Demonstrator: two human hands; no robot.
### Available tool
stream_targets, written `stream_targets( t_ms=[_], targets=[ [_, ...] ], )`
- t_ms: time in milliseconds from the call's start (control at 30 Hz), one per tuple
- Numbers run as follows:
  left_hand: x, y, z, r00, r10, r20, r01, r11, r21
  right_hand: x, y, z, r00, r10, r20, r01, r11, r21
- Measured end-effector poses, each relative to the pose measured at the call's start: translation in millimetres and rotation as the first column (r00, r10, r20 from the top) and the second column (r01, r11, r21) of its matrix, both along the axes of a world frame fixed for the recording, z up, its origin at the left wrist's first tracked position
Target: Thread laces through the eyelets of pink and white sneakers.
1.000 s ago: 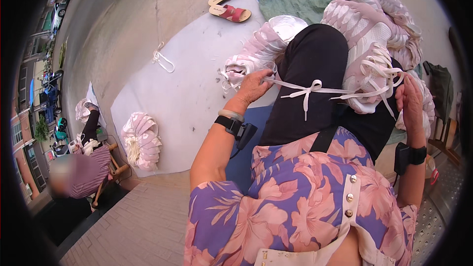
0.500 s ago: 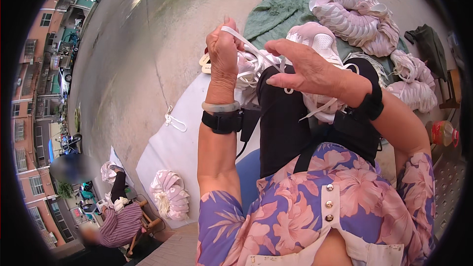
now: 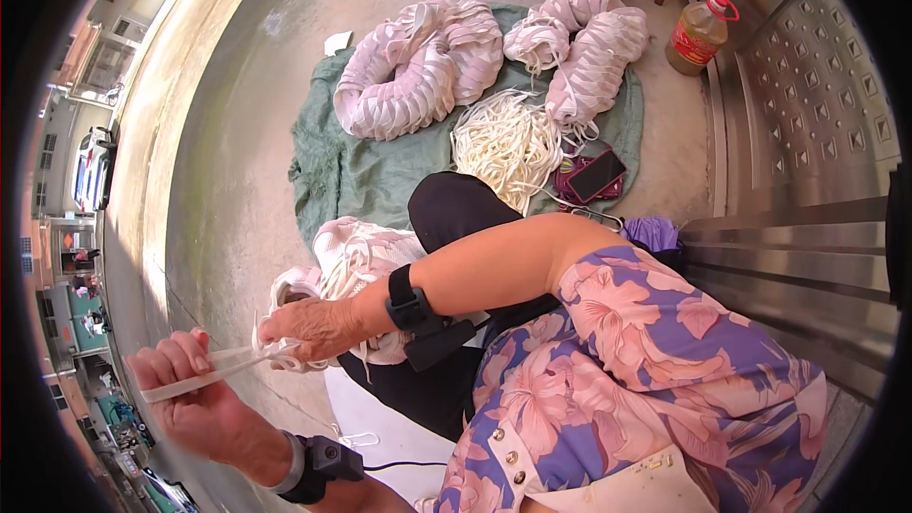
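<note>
My left hand point(image 3: 190, 394), out at the lower left, has its fingers curled round a flat white shoelace point(image 3: 220, 370) that runs taut toward my right hand. The right hand point(image 3: 313, 328) is closed on the lace close to the opening of a pinkish-white shoe upper point(image 3: 296, 283). More pink-and-white uppers point(image 3: 366, 252) with loose laces rest against my leg just behind that hand. My right forearm crosses over my black-clad lap, hiding part of the uppers.
On a green cloth point(image 3: 323, 166) lie two chains of nested shoe uppers point(image 3: 404, 76) point(image 3: 594, 57), a heap of white laces point(image 3: 508, 147) and a phone point(image 3: 598, 176). A red-capped bottle point(image 3: 698, 38) stands by a metal door point(image 3: 807, 85). A white sheet point(image 3: 394, 427) lies below my legs.
My view has swung rightward. The left hand has drawn the lace out to the left; my right hand, open before, has closed on it beside the upper.
</note>
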State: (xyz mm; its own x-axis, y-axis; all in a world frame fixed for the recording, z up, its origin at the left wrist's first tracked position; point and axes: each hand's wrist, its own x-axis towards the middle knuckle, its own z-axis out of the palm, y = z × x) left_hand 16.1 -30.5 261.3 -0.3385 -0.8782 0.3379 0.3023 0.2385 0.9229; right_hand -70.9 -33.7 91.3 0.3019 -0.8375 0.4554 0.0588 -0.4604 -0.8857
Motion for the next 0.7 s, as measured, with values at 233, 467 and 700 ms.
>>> stream_targets(
  t_ms=[233, 467, 700],
  targets=[
    [-12, 18, 10, 0.993, -0.12, -0.009, 0.117, 0.982, -0.151, 7, 7, 14, 0.999, -0.017, 0.035, 0.022, 0.989, -0.149],
    [11, -2, 58, 0.997, 0.076, -0.006, -0.076, 0.977, -0.199, 23, -15, 64, 0.972, -0.205, 0.113, 0.207, 0.978, -0.013],
    [0, 38, 79, 0.786, 0.515, 0.343, -0.052, 0.608, -0.793, 1, -53, 128, 0.821, -0.395, 0.412, 0.511, 0.83, -0.222]
  ],
)
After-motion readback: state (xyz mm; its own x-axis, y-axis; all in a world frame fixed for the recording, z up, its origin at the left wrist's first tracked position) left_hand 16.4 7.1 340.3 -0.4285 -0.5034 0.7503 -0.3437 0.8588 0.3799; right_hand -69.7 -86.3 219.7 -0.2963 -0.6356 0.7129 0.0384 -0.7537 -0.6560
